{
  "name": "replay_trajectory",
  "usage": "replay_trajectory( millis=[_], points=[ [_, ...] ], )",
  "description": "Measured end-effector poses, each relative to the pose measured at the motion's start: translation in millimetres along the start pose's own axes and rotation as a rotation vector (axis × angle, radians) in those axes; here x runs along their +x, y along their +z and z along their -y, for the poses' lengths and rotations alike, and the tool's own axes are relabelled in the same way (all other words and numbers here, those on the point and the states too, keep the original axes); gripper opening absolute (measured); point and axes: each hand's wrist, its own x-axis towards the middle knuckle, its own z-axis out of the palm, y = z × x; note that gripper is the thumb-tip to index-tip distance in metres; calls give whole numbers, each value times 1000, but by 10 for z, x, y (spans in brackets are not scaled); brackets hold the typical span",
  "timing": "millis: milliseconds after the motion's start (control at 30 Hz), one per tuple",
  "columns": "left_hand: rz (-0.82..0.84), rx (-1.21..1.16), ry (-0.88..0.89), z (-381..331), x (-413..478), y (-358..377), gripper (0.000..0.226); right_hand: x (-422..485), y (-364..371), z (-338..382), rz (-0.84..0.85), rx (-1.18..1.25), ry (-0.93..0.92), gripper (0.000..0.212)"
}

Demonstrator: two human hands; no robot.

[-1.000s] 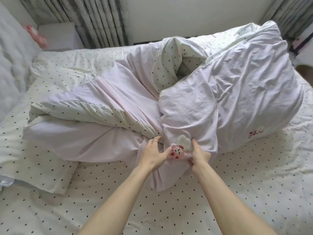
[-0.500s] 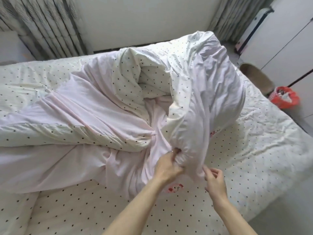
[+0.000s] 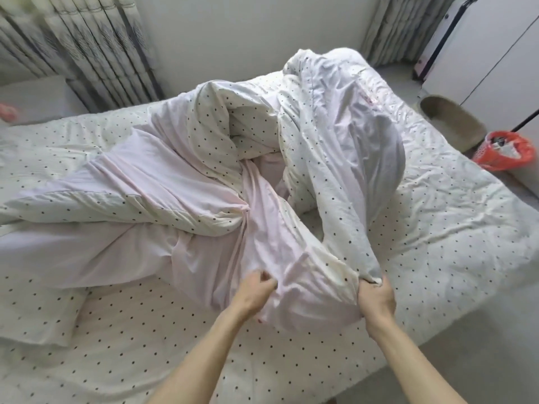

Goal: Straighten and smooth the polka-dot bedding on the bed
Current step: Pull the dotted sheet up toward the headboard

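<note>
A crumpled duvet [image 3: 186, 182], pale pink on one side and white with black dots on the other, lies bunched across the middle of the bed. Its right part stands lifted in a tall fold [image 3: 344, 135]. My right hand [image 3: 376, 298] is shut on the duvet's near corner, gripping the dotted edge. My left hand [image 3: 253, 293] rests on the pink fabric with fingers curled into it. The dotted bed sheet [image 3: 437, 234] under it is wrinkled.
A dotted pillow [image 3: 38, 310] lies at the near left. Curtains [image 3: 96, 48] hang behind the bed. Right of the bed, on the floor, stand a red basket [image 3: 501, 150], a round grey tub [image 3: 452, 121] and white cupboards [image 3: 495, 45].
My right hand has taken hold of the duvet's corner, where it was free before. My left hand has slid left onto the pink fabric. The lifted fold has swung further right.
</note>
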Motion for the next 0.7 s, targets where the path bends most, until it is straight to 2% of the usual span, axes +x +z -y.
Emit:
replay_trajectory(
  millis=[67,167,233,300,367,433,500,533,600,633,667,700],
  points=[
    [-229,-38,-36,-284,99,49,46,-19,-299,-324,8,50,28,14],
    [-193,-18,-128,-730,273,431,105,-123,-573,-676,94,90,28,16],
    [-156,130,-189,-835,422,825,115,-157,-636,-885,138,124,27,16],
    [-189,270,-235,-792,565,1130,103,-117,-636,-1098,151,142,47,13],
    [-271,274,-263,-682,635,1311,84,8,-672,-1259,153,129,103,13],
    [-355,110,-289,-472,586,1332,61,128,-723,-1328,150,97,162,22],
    [-405,-100,-309,-138,275,1333,43,161,-738,-1423,152,-169,118,49],
    [-399,-182,-300,33,71,1339,38,134,-719,-1449,112,-316,19,64],
    [-363,-300,-292,344,-386,1417,34,8,-625,-1328,27,-435,-353,79],
    [-348,-315,-301,468,-602,1444,32,-67,-505,-1151,61,-405,-521,79],
    [-321,-317,-321,575,-794,1499,33,-139,-371,-962,158,-351,-604,81],
    [-292,-327,-341,661,-969,1562,37,-217,-205,-764,303,-298,-593,87]
  ],
)
